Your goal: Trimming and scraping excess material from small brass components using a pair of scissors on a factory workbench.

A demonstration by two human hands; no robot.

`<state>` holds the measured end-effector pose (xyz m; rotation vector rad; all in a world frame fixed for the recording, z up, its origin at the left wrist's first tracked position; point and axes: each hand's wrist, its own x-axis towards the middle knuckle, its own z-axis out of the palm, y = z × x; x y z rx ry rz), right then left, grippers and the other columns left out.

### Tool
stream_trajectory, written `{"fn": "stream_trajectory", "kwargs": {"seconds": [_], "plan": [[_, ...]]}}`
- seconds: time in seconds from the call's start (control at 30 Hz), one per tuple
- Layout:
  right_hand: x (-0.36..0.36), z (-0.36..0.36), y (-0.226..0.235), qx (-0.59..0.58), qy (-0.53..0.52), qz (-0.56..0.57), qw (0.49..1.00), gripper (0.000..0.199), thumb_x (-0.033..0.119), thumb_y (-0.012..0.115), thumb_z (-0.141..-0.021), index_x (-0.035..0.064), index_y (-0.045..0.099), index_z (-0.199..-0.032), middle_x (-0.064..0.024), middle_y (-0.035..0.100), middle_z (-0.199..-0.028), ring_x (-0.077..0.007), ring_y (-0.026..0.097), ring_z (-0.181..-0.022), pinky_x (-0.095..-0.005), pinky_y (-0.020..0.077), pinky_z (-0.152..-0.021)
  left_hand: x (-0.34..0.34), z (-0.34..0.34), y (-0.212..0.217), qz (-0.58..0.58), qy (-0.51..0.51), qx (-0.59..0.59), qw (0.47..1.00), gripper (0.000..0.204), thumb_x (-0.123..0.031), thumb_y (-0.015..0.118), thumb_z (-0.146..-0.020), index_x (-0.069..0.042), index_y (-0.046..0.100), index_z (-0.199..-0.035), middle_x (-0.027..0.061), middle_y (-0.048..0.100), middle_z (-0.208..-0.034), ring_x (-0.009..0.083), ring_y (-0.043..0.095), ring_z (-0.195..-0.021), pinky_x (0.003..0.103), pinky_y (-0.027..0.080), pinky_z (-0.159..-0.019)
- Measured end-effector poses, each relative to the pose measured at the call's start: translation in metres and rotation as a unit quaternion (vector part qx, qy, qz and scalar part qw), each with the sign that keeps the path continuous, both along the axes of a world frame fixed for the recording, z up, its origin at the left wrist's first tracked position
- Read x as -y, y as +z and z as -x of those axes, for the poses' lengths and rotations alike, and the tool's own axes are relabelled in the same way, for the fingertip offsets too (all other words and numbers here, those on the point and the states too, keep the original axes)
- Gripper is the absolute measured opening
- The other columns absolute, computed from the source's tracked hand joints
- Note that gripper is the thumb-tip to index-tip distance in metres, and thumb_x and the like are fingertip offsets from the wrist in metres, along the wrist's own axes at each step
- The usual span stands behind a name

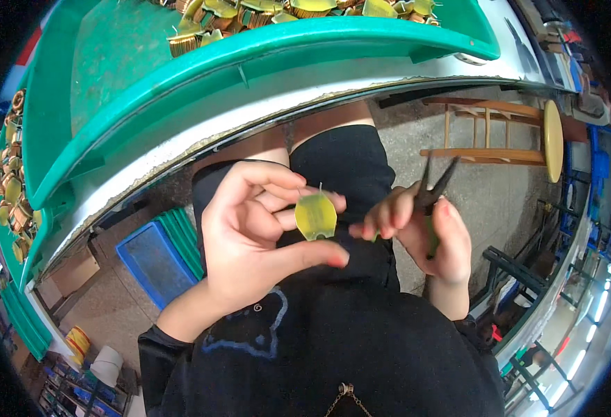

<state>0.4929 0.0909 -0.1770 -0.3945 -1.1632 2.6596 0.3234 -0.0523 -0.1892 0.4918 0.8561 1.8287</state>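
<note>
Over my lap, my left hand point(250, 229) holds a small wire coil point(316, 216) with its flat yellow-green end plate facing up. Its fingers lie behind the piece, and the thumb reaches along the lower edge. A thin wire end sticks up from the plate's top. To the right, my right hand point(451, 243) is closed round a pair of needle-nose pliers point(427, 199) with green handles, mostly hidden by the palm. The dark pliers' jaws are spread and point away from me, apart from the coil.
A green tray point(264, 43) on the white table point(180, 142) holds many similar copper coils point(305, 8). Another green tray with coils point(17, 187) stands at the left. Below are blue and green crates point(154, 260); a wooden stool point(554, 142) lies to the right.
</note>
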Motion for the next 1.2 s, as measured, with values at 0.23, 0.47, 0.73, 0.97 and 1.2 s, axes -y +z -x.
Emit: {"fn": "stream_trajectory", "kwargs": {"seconds": [0.23, 0.47, 0.73, 0.97, 1.2], "plan": [[-0.001, 0.006, 0.021, 0.217, 0.011, -0.544, 0.811, 0.020, 0.018, 0.053, -0.088, 0.0002, 0.052, -0.096, -0.0111, 0.054, -0.090, -0.0248, 0.052, -0.079, -0.0330, 0.0432, -0.073, -0.003, -0.002, -0.003, 0.018, 0.013, -0.057, 0.998, 0.050, 0.018, 0.072, -0.062, 0.000, 0.046, -0.100, 0.0207, 0.056, -0.111, 0.0279, 0.062, -0.097, 0.032, 0.055, -0.078], [-0.007, 0.009, 0.020, 0.213, 0.013, -0.696, 0.686, 0.020, 0.015, 0.060, -0.081, 0.0005, 0.053, -0.093, -0.0108, 0.054, -0.084, -0.0263, 0.050, -0.071, -0.0322, 0.0431, -0.068, -0.003, -0.006, -0.010, 0.009, 0.023, -0.059, 0.998, 0.046, 0.018, 0.072, -0.062, 0.000, 0.045, -0.095, 0.0245, 0.055, -0.114, 0.0285, 0.061, -0.098, 0.032, 0.055, -0.077], [0.004, 0.006, 0.003, 0.207, -0.034, -0.707, 0.675, 0.020, 0.019, 0.061, -0.081, 0.0017, 0.054, -0.089, -0.0103, 0.053, -0.081, -0.0255, 0.049, -0.066, -0.0310, 0.0429, -0.064, -0.011, -0.006, -0.006, 0.003, 0.014, -0.071, 0.997, 0.047, 0.015, 0.075, -0.060, -0.001, 0.045, -0.092, 0.0270, 0.054, -0.115, 0.0286, 0.061, -0.099, 0.031, 0.055, -0.077], [0.006, 0.002, 0.004, 0.216, -0.030, -0.728, 0.650, 0.021, 0.022, 0.061, -0.081, 0.0023, 0.054, -0.088, -0.0091, 0.051, -0.079, -0.0240, 0.048, -0.064, -0.0306, 0.0427, -0.061, -0.013, -0.006, -0.005, 0.013, -0.018, -0.115, 0.993, 0.048, 0.013, 0.078, -0.057, -0.001, 0.048, -0.092, 0.0264, 0.056, -0.113, 0.0287, 0.062, -0.098, 0.032, 0.055, -0.078], [0.009, 0.003, 0.002, 0.198, -0.038, -0.733, 0.649, 0.022, 0.023, 0.061, -0.082, 0.0025, 0.055, -0.088, -0.0085, 0.051, -0.076, -0.0233, 0.048, -0.061, -0.0304, 0.0426, -0.058, -0.009, -0.009, -0.004, 0.013, 0.001, -0.132, 0.991, 0.047, 0.010, 0.080, -0.056, -0.002, 0.052, -0.092, 0.0245, 0.058, -0.112, 0.0291, 0.062, -0.098, 0.033, 0.055, -0.080]]}}
